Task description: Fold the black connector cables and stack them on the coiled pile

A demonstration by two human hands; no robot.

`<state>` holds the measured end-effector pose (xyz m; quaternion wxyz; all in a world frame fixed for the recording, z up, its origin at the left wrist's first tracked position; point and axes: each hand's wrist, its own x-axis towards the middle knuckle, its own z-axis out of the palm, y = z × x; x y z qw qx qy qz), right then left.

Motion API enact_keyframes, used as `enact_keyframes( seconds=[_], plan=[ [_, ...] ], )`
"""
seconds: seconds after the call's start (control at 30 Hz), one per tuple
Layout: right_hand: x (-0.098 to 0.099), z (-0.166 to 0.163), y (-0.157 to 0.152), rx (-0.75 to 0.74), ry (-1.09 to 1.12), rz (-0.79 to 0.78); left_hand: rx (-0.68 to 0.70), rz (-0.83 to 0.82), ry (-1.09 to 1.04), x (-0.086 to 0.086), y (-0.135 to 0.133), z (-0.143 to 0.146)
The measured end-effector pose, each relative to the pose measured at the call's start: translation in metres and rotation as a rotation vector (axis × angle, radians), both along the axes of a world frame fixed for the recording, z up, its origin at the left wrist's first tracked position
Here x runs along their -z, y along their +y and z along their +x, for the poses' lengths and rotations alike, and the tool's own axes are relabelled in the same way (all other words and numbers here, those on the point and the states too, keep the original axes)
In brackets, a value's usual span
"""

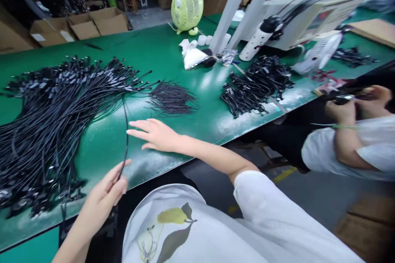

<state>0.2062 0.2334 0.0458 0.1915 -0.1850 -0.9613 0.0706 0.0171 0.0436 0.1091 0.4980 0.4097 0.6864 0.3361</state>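
Observation:
Between the thumb and fingers of my left hand (108,191) is a black cable (126,131), near the front edge of the green table. The cable rises from the hand toward the big pile. My right hand (156,134) is stretched out over the table, fingers spread, its fingertips close to the cable; whether they touch it I cannot tell. To the left lies a large heap of black cables (64,102) with pale tags near their far ends. Just beyond my right hand is a bunch of thin black ties (173,98).
Bundled black cables (256,84) lie to the right on the green table (197,127). A yellow-green fan (187,6), white posts (234,8) and a machine (286,16) stand behind. At the right a co-worker's hands (354,104) hold something small. Cardboard boxes (83,26) line the back.

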Motion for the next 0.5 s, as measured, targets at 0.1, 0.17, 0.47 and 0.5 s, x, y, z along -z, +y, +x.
enact_keyframes(
  seconds=[0.1, 0.17, 0.47, 0.5],
  plan=[
    [0.003, -0.053, 0.031, -0.053, -0.109, -0.020, -0.078, -0.036, -0.067, -0.017, -0.020, -0.003],
    [0.003, -0.067, 0.072, 0.029, -0.171, -0.033, -0.187, -0.035, -0.089, -0.022, -0.043, -0.023],
    [-0.038, -0.127, 0.091, -0.083, 0.234, -0.224, -0.750, 0.197, -0.608, -0.010, -0.077, -0.060],
    [-0.037, -0.133, 0.080, -0.146, 0.231, -0.265, -0.775, 0.209, -0.659, -0.013, -0.078, -0.065]
  ],
)
